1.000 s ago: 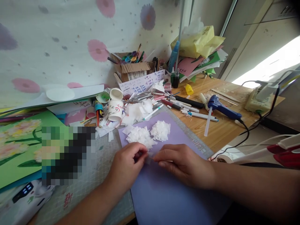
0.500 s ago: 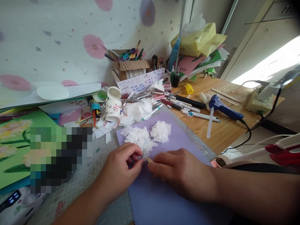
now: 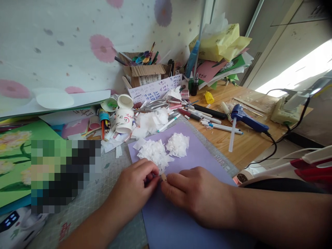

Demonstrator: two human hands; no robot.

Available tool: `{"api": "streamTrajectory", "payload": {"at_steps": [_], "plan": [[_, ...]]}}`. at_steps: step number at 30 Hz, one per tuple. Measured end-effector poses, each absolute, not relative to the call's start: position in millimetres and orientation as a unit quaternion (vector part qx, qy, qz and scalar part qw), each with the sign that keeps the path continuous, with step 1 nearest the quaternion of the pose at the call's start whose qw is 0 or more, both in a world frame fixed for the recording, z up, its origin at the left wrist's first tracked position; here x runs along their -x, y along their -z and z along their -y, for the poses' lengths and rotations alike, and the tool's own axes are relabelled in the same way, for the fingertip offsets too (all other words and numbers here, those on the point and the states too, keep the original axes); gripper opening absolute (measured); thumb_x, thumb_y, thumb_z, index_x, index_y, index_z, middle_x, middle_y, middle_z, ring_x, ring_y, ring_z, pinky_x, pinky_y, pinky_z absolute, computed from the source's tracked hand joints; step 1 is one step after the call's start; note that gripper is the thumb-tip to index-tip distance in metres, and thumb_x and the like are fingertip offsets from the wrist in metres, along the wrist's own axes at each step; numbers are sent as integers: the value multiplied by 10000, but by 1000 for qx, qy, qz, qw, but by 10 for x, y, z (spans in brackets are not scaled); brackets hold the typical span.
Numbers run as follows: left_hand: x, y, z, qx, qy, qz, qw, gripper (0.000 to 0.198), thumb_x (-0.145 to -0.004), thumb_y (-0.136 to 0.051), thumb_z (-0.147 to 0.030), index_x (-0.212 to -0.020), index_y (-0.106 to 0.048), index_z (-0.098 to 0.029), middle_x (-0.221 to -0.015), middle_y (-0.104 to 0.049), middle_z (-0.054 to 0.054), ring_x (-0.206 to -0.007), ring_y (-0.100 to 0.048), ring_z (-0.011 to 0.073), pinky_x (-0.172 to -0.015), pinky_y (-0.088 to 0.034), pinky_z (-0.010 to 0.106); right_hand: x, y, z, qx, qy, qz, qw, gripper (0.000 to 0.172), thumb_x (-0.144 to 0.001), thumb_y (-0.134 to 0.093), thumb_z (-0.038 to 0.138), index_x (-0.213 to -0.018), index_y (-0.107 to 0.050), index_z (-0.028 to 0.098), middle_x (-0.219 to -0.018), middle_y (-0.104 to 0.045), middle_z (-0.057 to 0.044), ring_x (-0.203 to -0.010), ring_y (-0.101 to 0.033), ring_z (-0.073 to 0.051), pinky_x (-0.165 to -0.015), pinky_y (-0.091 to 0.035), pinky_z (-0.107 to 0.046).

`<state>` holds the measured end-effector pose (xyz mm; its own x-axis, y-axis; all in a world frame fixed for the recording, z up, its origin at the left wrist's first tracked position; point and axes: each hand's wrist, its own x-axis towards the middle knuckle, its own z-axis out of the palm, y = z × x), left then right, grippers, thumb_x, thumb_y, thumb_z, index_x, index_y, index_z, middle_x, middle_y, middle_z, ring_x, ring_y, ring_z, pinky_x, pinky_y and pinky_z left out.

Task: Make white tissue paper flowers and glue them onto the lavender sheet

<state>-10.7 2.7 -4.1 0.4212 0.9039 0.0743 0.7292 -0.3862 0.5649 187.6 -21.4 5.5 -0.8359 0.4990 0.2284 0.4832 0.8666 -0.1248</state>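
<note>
Can see handwritten numbers on the white card (image 3: 155, 90) (too small to read right) and red and dark marks on the paper cup (image 3: 123, 120). Pinching a tiny tan piece (image 3: 163, 177) between left hand (image 3: 136, 186) and right hand (image 3: 193, 193), both curled and closed on it, low over the purple sheet (image 3: 198, 155), right by the fluffy white paper ball (image 3: 154, 152).

At 12 o'clock of the left hand (image 3: 135, 188), tissue flowers (image 3: 155, 152) are blocking forward reach. The purple sheet (image 3: 171, 231) is lying bare toward 5. Pens (image 3: 212, 121) and glue gun (image 3: 246, 117) are crowding 2. The cup (image 3: 123, 120) and its clutter, probably loose, are filling 11.
</note>
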Motion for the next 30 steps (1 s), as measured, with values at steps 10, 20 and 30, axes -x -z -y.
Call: {"api": "streamTrajectory", "payload": {"at_steps": [10, 20, 30], "plan": [[123, 52, -29, -813, -174, -517, 204, 110, -738, -510, -128, -672, -548, -207, -680, -543, -20, -597, -517, 128, -557, -394, 243, -1934, 11, 211, 269, -57, 947, 165, 210, -919, -395, 158, -972, -596, 131, -813, -605, -50, -591, -509, -148, -506, -380, -272], [217, -79, -145, -740, -256, -580, 225, 82, -769, -482, -236, -745, -555, -208, -620, -547, -34, -571, -553, 129, -519, -448, 212, -2116, 32, 130, 377, -392, 758, 360, 252, -937, -423, 246, -980, -639, 124, -839, -632, -70, -604, -573, -101, -604, -471, -222], [61, -205, -1038, -835, -212, -505, -54, 291, -761, -526, -131, -1003, -656, -227, -1049, -576, 78, -982, -525, 270, -843, -409, 400, -2072, 24, 83, 374, -431, 747, 341, 254, -920, -427, 244, -975, -640, 117, -858, -626, -81, -563, -566, -92, -538, -481, -203]]}}
